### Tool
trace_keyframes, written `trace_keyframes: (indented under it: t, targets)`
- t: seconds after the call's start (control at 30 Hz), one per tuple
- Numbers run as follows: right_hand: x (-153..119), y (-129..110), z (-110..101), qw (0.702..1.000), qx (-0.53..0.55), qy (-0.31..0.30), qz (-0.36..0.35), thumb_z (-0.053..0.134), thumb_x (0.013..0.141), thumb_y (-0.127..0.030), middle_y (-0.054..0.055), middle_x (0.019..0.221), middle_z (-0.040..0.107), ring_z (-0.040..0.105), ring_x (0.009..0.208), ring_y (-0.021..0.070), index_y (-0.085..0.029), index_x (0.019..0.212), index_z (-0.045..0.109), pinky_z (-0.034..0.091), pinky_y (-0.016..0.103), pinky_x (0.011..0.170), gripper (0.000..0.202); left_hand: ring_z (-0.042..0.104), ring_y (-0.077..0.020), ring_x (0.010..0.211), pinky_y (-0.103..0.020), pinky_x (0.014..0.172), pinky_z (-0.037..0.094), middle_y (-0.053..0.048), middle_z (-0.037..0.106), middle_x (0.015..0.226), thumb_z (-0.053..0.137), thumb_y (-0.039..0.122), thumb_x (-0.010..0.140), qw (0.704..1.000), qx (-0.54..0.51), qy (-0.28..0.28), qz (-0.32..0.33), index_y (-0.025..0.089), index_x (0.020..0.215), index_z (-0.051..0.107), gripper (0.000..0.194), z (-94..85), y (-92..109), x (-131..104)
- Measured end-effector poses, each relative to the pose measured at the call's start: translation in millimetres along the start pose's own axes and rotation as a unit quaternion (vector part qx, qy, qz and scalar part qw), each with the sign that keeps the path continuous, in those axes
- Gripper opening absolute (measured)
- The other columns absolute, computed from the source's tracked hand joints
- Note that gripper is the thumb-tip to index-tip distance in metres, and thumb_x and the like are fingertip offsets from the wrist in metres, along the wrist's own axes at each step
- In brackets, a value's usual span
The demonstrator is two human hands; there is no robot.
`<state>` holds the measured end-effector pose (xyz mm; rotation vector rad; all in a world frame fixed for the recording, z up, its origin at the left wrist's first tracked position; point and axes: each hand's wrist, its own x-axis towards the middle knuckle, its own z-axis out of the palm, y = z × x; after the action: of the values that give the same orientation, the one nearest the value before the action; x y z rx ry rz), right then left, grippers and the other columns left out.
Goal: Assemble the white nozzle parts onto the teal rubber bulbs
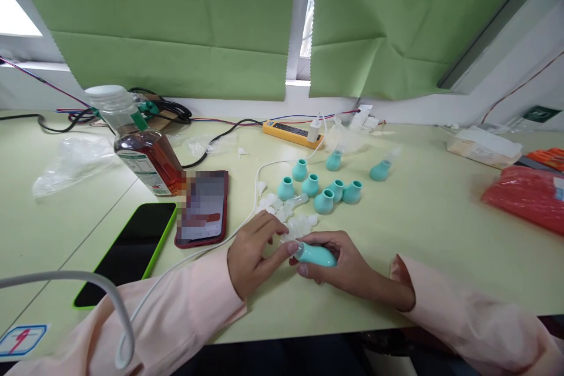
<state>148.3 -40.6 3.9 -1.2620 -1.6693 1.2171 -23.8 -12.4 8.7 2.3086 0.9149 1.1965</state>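
A teal squeeze bulb (316,254) lies in my right hand (348,267), its fingers wrapped round the body and its mouth turned to the left. My left hand (258,252) pinches a clear plastic tip (288,239) at that mouth. How far the tip sits inside the bulb I cannot tell. Just beyond my hands are loose clear plastic pieces (302,224). Farther back stand several teal bulbs with open mouths, one of them a near bulb (324,202). Two more, a back bulb (333,160) and a right bulb (380,170), have clear tips on them.
Left are a green-edged phone (132,247), a red-cased phone (203,208) and a bottle of amber liquid (150,158). A white cable (257,188) runs from a yellow power strip (291,134) past my left arm. At right lie a red plastic package (524,197) and a tissue pack (484,147).
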Motion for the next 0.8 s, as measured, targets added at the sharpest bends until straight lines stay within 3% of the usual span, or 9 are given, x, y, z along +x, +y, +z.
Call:
trace_keyframes:
  t: [0.07,0.17,0.23,0.33,0.4,0.53,0.67,0.73,0.8]
  targets:
    - [-2,3,2,1.0,-0.019,-0.003,-0.021,0.067,0.058,-0.031,0.005,0.082,0.062,0.056,0.076,0.0192,-0.016,0.081,0.061,0.046,0.031,0.068,0.028,0.044,-0.0123,0.056,-0.024,0.051,0.037,-0.002,0.049,0.058,0.041,0.033,0.079,0.998,0.003,-0.059,-0.019,0.014,0.062,0.052,0.028,2.3,3,0]
    - [-4,5,3,0.999,-0.04,0.014,-0.034,0.068,0.056,-0.031,0.004,0.08,0.062,0.056,0.075,0.0192,-0.017,0.081,0.062,0.047,0.031,0.067,0.029,0.034,-0.0079,0.045,-0.021,0.043,0.028,0.003,0.037,0.046,0.036,0.034,0.081,0.974,-0.085,-0.165,-0.131,0.015,0.051,0.043,0.036,5.1,4,1]
    - [-4,2,1,0.999,-0.042,0.007,-0.011,0.069,0.055,-0.032,0.003,0.071,0.061,0.056,0.065,0.0166,-0.017,0.08,0.062,0.047,0.027,0.057,0.03,0.027,-0.0056,0.038,-0.02,0.038,0.022,0.005,0.031,0.041,0.033,0.038,0.081,0.928,-0.211,-0.201,-0.23,0.016,0.049,0.037,0.04,6.6,5,1]
    - [-2,-7,-5,0.995,0.002,-0.096,0.017,0.068,0.057,-0.031,-0.001,0.052,0.054,0.049,0.046,0.01,-0.014,0.071,0.062,0.04,0.02,0.041,0.022,0.019,-0.0033,0.032,-0.018,0.033,0.015,0.007,0.026,0.036,0.035,0.045,0.078,0.836,-0.383,-0.202,-0.336,0.016,0.046,0.033,0.043,9.9,7,-2]
    - [1,-12,-8,0.988,0.043,-0.149,0.022,0.067,0.059,-0.032,-0.002,0.048,0.051,0.046,0.042,0.0081,-0.013,0.066,0.061,0.038,0.019,0.039,0.021,0.018,-0.0024,0.03,-0.018,0.031,0.012,0.008,0.025,0.034,0.04,0.048,0.074,0.786,-0.451,-0.207,-0.368,0.016,0.043,0.033,0.045,12.6,6,-3]
    - [6,-12,-12,0.977,0.085,-0.193,0.024,0.064,0.061,-0.034,-0.002,0.051,0.051,0.046,0.043,0.0073,-0.012,0.068,0.062,0.039,0.019,0.041,0.023,0.015,-0.0016,0.027,-0.015,0.029,0.008,0.008,0.023,0.031,0.043,0.047,0.072,0.717,-0.526,-0.222,-0.401,0.017,0.04,0.03,0.046,15.1,2,-4]
    - [8,-8,-16,0.98,0.024,-0.194,-0.042,0.066,0.06,-0.03,0.001,0.058,0.059,0.052,0.051,0.011,-0.013,0.072,0.064,0.043,0.022,0.047,0.02,0.012,-0.0036,0.029,-0.015,0.028,0.008,0.008,0.018,0.03,0.032,0.04,0.075,0.642,-0.575,-0.235,-0.45,0.019,0.042,0.023,0.041,7.7,2,2]
    - [9,-12,-23,0.984,-0.005,-0.153,-0.088,0.066,0.06,-0.026,0.003,0.066,0.062,0.056,0.059,0.0142,-0.015,0.076,0.064,0.045,0.025,0.052,0.02,0.013,-0.0046,0.031,-0.014,0.029,0.008,0.008,0.017,0.031,0.029,0.039,0.077,0.665,-0.567,-0.197,-0.444,0.019,0.044,0.023,0.039,2.9,4,4]
    - [10,-18,-38,0.989,-0.013,-0.094,-0.113,0.064,0.064,-0.025,0.003,0.069,0.063,0.057,0.062,0.0156,-0.017,0.078,0.063,0.046,0.027,0.055,0.017,0.014,-0.0041,0.032,-0.015,0.03,0.012,0.009,0.021,0.034,0.033,0.041,0.077,0.755,-0.495,-0.148,-0.403,0.018,0.048,0.029,0.037,0.1,6,4]
